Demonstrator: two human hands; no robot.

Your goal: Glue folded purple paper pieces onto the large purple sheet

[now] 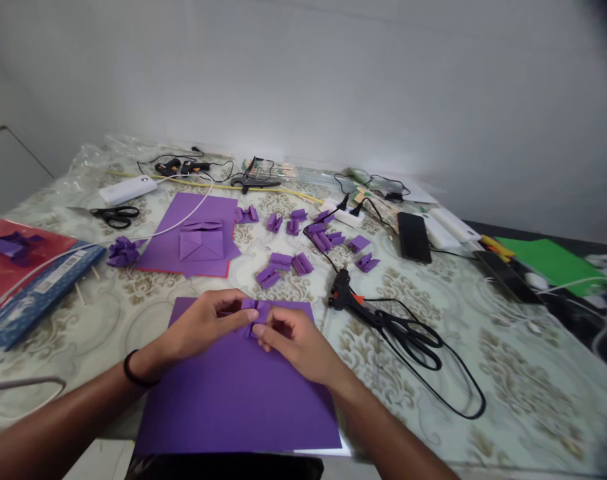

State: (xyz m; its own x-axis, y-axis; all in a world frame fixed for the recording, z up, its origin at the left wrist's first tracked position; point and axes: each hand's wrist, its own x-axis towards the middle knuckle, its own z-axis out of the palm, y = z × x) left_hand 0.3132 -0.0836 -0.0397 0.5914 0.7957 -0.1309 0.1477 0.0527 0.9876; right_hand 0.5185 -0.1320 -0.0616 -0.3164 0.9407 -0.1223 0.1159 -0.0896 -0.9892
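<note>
Between my two hands is a small folded purple paper piece (256, 308), pinched just above a large purple sheet (243, 393). My left hand (208, 325) grips its left side with thumb and fingers, and a dark band circles that wrist. From the other side my right hand (293, 338) pinches its lower right part. Beyond the hands lie several similar folded purple pieces (281, 261). A folded paper envelope shape (202, 243) rests on another purple sheet (158, 250), beside a purple paper flower (123, 251).
A black glue gun (350, 298) with a coiled cord lies to the right. Black-handled scissors (116, 215) are at the left, near a white power bank (128, 190). A white power strip (342, 212), a phone (414, 237) and green paper (553, 263) lie farther off.
</note>
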